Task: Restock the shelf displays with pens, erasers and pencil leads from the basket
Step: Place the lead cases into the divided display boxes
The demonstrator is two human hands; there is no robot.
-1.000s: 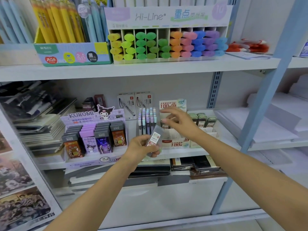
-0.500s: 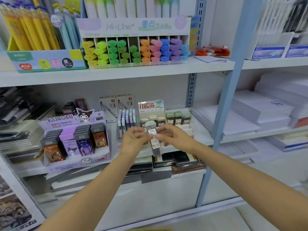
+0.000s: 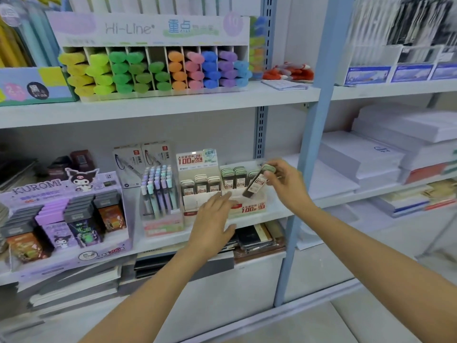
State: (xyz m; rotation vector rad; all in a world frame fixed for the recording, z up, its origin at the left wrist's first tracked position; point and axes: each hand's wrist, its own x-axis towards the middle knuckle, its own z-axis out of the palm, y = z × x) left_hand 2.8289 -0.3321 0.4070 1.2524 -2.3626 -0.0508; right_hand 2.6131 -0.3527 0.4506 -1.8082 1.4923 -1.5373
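My right hand (image 3: 284, 184) pinches a dark pencil lead case with a green cap (image 3: 257, 182), tilted, just above the right lead display box (image 3: 249, 206) on the middle shelf. Several lead cases (image 3: 235, 178) stand upright in that box. The left lead display box (image 3: 195, 201) beside it holds more cases. My left hand (image 3: 212, 219) hovers with fingers stretched out in front of the two boxes, holding nothing. The basket is out of view.
A clear pen holder (image 3: 159, 191) with pastel pens stands left of the lead boxes, and a purple Kuromi display (image 3: 66, 219) further left. Highlighters (image 3: 153, 70) fill the shelf above. A blue upright post (image 3: 309, 144) rises at the right, with paper stacks (image 3: 371, 154) beyond.
The lead case passed from my left hand to my right hand, which carried it right and up over the right box. My left hand let go and opened. The view shifted right.
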